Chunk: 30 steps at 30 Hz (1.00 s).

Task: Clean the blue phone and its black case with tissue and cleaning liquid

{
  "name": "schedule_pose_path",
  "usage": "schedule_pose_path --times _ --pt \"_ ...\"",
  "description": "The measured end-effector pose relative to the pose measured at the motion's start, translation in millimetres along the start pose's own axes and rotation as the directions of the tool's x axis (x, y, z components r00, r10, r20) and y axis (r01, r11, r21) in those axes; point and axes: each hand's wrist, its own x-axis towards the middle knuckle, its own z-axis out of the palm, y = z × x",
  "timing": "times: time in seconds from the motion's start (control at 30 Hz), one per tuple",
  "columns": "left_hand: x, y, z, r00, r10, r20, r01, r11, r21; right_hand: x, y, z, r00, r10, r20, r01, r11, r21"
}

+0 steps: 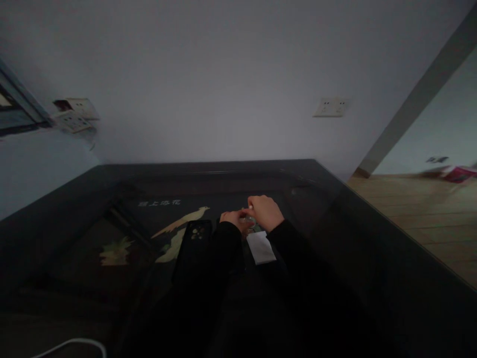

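Clear object, too small to identify, sits just below the frame's centre, the left hand's fingers closed round it; the right hand's are curled beside it, their grip unclear. Beneath spreads a glossy black tabletop with a pale bird design left of centre. Behind rises a grey-white wall, wood flooring at far right.

1 head-worn view is being taken from close above the table, being aimed forward and down, while the wall beyond is being faced nearly squarely.
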Motion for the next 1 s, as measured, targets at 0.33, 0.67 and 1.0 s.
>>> schedule_pose_path --times 0.33,0.67,1.0 --pt "2.5 -7.0 5.6 1.000 0.016 -0.020 -0.017 0.999 -0.043 -1.7 5.7 -4.7 0.998 -0.065 0.018 0.065 0.998 0.017" --pt "1.0 -6.5 5.0 1.000 0.016 -0.018 -0.017 0.998 -0.053 -0.7 10.5 -3.0 0.994 -0.111 0.024 0.110 0.993 0.041" --pt "0.7 -5.8 4.8 1.000 0.008 -0.015 -0.009 1.000 -0.028 2.3 11.5 -3.4 0.994 -0.110 -0.020 0.111 0.980 0.162"
